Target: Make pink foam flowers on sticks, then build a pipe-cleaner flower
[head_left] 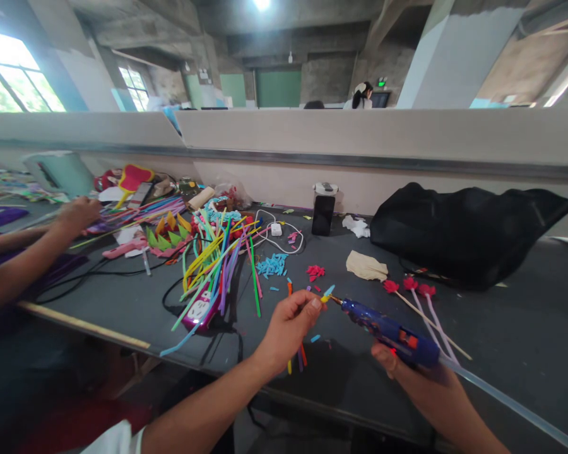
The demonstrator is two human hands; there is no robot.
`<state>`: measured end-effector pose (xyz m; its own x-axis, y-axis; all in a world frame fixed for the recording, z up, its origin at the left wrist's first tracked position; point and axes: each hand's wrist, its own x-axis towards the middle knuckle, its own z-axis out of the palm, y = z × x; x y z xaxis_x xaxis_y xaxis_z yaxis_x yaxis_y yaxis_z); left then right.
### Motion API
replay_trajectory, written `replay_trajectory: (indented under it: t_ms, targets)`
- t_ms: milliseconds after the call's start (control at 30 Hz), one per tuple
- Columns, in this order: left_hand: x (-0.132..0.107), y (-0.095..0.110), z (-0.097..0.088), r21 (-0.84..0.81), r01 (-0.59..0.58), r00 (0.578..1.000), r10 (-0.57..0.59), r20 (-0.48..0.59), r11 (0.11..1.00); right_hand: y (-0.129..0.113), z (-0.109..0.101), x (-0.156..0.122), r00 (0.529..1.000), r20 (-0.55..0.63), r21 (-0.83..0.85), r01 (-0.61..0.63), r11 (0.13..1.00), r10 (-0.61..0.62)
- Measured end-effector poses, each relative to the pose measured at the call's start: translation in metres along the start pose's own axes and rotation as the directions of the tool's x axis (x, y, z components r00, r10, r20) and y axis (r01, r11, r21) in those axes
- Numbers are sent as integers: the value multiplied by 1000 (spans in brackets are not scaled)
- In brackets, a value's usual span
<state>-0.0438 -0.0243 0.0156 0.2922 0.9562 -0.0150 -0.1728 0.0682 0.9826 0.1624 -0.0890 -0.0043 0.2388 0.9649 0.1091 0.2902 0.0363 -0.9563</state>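
My left hand (288,328) is closed in a pinch on a small bunch of coloured stick pieces (297,359), with a little yellow and blue bit (327,294) at its fingertips. My right hand (397,362) grips a blue hot glue gun (388,329). The gun's nozzle points left and nearly touches the small bit. A clear glue stick (511,403) trails out of the gun's back toward the lower right. Both hands hover over the dark grey table (525,328) near its front edge.
Three red-tipped sticks (421,302) lie right of the gun. A pile of coloured pipe cleaners (218,252), a pink power strip (199,310), blue cut pieces (272,265), a phone (322,214) and a black bag (464,230) sit on the table. Another person's arm (33,252) reaches in at left.
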Motion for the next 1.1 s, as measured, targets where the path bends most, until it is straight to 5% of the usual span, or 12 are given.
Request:
replay_trajectory:
  t_ms: [167,600,833,933,1100]
  targets:
    - [0,0,1,-4,-10,1000,10,0,1000,-2,3,-3,997,-75,45,-13,999,17]
    - [0,0,-1,-17,-8,1000,8,-6,1000,-8,-5,3,994,12,-163,112,980,-111]
    - [0,4,-3,-107,-18,996,9,-90,994,14,-14,35,852,233,-552,513,658,-469]
    - [1,7,-6,-148,-55,991,36,-128,987,27,-14,44,852,328,-607,522,600,-409]
    - [2,13,-13,-185,-99,977,60,-204,978,32,-12,51,897,398,-653,423,629,-191]
